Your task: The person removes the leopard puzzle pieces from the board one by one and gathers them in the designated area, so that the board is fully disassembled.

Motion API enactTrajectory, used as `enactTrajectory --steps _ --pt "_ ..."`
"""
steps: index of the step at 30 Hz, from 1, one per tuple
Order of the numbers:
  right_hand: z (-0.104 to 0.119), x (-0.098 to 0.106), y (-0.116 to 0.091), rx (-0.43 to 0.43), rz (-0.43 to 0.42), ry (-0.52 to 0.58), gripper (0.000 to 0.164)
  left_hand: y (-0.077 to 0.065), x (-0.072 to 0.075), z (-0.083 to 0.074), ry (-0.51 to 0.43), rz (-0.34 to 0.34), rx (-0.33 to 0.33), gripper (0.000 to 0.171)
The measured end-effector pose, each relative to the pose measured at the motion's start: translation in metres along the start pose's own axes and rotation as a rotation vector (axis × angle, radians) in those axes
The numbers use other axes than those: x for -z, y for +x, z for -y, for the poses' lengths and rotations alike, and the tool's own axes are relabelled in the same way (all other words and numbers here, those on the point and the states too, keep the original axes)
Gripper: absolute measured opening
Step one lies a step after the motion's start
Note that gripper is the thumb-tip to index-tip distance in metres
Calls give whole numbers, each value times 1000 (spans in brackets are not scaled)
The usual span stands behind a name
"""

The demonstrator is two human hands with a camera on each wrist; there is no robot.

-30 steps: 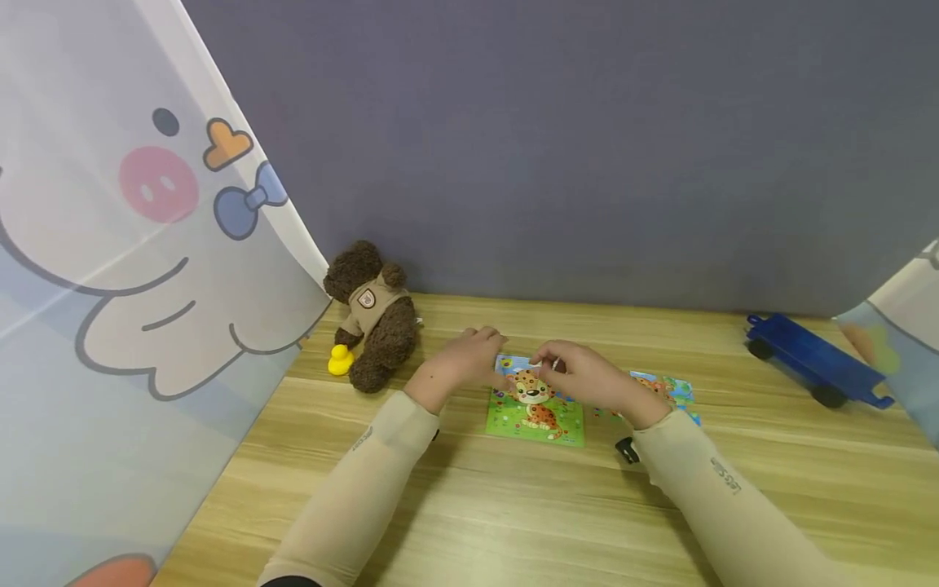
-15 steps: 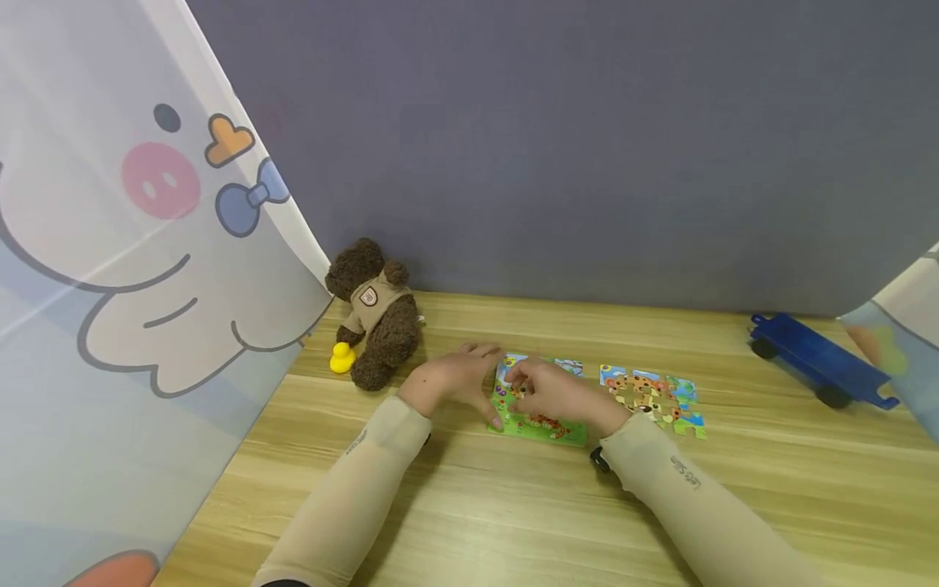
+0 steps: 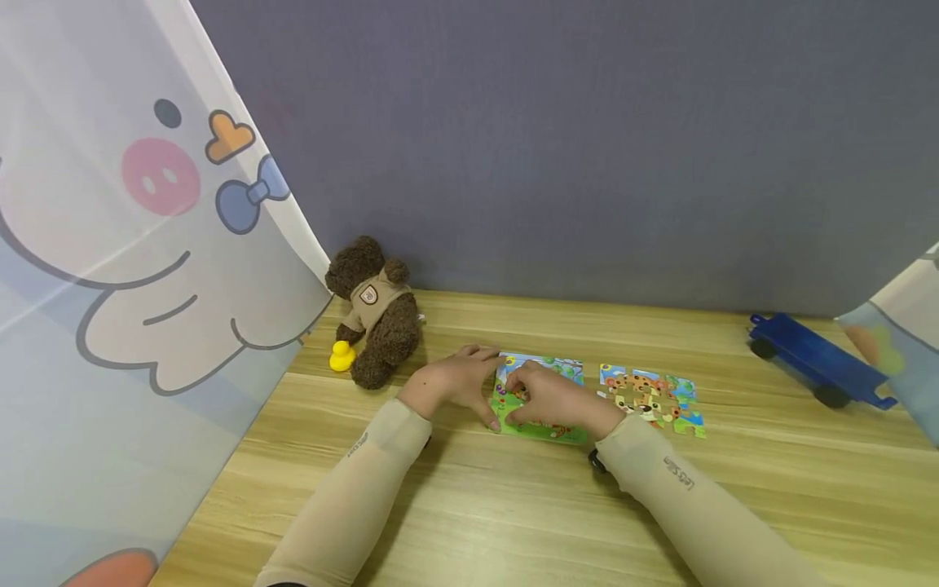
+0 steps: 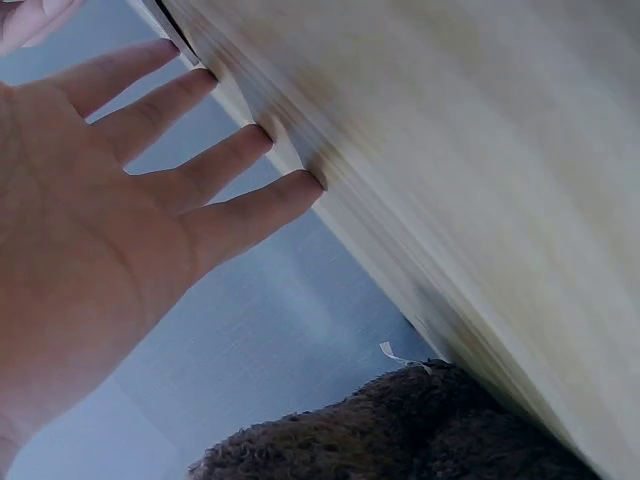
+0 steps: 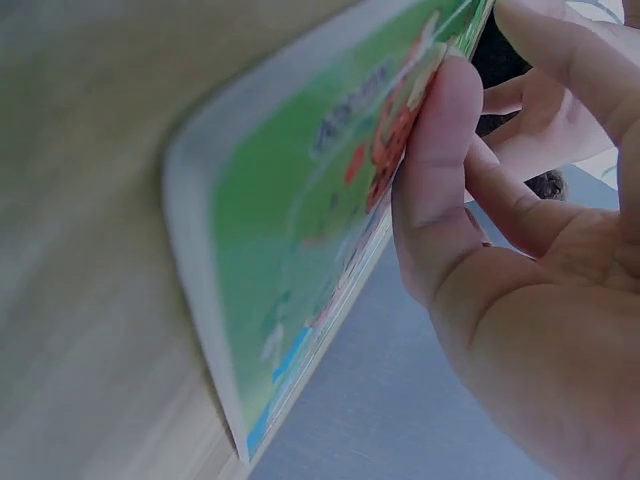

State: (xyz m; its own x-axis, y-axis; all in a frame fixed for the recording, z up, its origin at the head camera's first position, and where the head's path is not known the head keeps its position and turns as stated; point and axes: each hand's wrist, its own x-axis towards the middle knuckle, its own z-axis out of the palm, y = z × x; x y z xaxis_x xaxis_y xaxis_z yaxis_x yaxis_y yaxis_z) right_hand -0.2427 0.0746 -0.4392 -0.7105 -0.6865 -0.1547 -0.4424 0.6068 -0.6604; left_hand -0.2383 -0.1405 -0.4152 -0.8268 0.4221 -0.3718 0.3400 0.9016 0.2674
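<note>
A square picture board [image 3: 543,434] with a leopard on green grass lies on the table, partly covered by the hands. My left hand [image 3: 458,385] arches at its left edge; in the left wrist view its fingers [image 4: 235,215] stretch out spread, tips at the wood. My right hand [image 3: 553,398] is over the middle of the board, fingers bent, thumb and forefinger apart in a curve. In the right wrist view a digit of that hand [image 5: 435,175] touches the printed surface; nothing held shows. Just right of the board lie several joined jigsaw pieces [image 3: 651,399] showing a leopard's face.
A brown teddy bear [image 3: 377,318] lies at the left, a yellow rubber duck [image 3: 341,356] beside it. At the far right stands a blue toy wagon [image 3: 817,357]. A grey panel [image 3: 557,163] rises behind the wooden table [image 3: 469,514], and a printed curtain [image 3: 88,342] hangs left.
My right hand has come left and nearer over the board, uncovering the jigsaw pieces. The left hand has shifted slightly nearer, its thumb now spread toward the board's front left corner.
</note>
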Motion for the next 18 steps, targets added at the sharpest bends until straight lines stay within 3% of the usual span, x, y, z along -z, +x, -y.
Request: enactTrajectory --steps 18 --pt "7 -5 -3 -44 -1 11 36 -3 2 -6 -16 18 32 125"
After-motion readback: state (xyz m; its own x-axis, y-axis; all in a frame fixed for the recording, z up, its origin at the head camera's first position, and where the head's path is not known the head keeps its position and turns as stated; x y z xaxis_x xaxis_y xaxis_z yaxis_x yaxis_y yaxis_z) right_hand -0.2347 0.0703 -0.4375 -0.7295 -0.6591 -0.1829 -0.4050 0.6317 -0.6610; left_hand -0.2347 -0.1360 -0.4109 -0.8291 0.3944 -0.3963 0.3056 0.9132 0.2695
